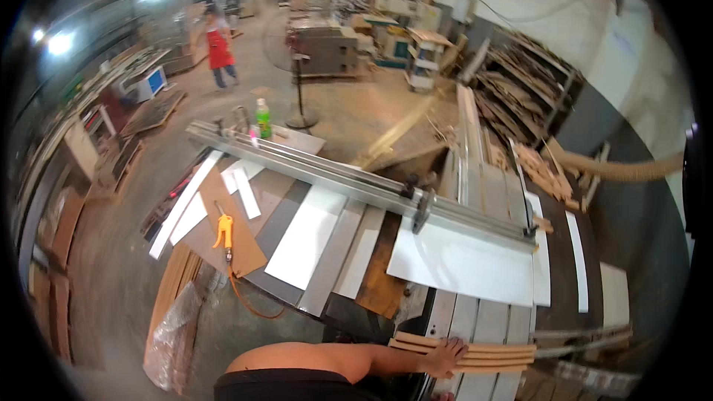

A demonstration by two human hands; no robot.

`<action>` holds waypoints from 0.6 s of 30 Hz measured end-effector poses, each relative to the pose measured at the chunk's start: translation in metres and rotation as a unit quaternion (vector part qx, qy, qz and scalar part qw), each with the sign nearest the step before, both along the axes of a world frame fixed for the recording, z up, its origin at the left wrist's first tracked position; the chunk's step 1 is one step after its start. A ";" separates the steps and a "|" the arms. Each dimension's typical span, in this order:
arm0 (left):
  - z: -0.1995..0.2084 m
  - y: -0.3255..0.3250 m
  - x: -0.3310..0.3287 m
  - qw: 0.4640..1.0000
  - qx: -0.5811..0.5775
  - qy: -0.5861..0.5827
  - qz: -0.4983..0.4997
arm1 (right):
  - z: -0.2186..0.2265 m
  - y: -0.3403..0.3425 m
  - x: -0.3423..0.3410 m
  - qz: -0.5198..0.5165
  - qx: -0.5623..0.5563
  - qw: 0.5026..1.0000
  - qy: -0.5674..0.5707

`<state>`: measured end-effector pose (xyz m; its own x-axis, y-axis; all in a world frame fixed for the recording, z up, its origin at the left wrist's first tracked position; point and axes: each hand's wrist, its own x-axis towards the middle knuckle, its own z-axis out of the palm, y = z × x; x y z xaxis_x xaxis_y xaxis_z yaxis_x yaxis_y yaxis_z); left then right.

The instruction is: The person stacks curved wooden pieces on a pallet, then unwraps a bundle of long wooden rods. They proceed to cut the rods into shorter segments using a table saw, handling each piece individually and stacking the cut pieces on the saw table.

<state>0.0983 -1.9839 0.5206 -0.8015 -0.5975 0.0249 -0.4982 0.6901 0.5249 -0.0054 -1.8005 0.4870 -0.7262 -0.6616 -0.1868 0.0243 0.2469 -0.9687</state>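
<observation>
Wooden strips (pixel 501 357), pale and long, lie side by side across the slotted grey desk (pixel 464 317) at the lower right, near the bottom edge of the view. The left hand (pixel 444 359) rests over them toward their left part, its fingers laid across the wood; whether it grips them or only presses down, I cannot tell. Only a bit of the right hand (pixel 444 396) shows at the bottom edge, just below the strips, so its state cannot be told.

Beyond the strips, a large white panel (pixel 464 260) lies beside a long metal rail (pixel 334 186) that runs diagonally over the work area. To its left are more white and grey boards, then a brown board (pixel 247 251) with a yellow air gun (pixel 224 231) on it, joined to an orange hose (pixel 241 297). A green bottle (pixel 263 120) stands behind the rail. Farther back, a person in a red apron (pixel 218 48) stands on the floor at the left, and a rack (pixel 570 89) of wood pieces stands at the right.
</observation>
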 end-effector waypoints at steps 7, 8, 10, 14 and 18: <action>-0.007 -0.029 -0.007 0.998 0.020 0.010 -0.062 | 0.032 -0.014 0.073 -0.015 0.042 0.990 0.136; -0.016 -0.036 -0.002 0.997 -0.031 0.004 -0.068 | 0.058 -0.028 0.088 -0.014 0.104 0.993 0.051; -0.003 -0.042 -0.009 0.989 -0.056 -0.013 -0.135 | 0.046 -0.014 0.097 -0.027 0.159 0.987 -0.015; 0.012 -0.025 -0.020 0.982 -0.039 0.018 -0.184 | 0.020 0.003 0.135 -0.057 0.139 0.987 -0.051; 0.027 0.018 -0.035 0.966 0.000 0.001 -0.258 | 0.029 0.016 0.163 -0.129 0.143 0.979 -0.070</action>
<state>0.0633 -1.9656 0.5475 -0.9926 -0.1185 0.0273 -0.0866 0.8465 0.5254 0.1577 -1.7845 0.5156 -0.8160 -0.3661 -0.4473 0.2494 0.4751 -0.8438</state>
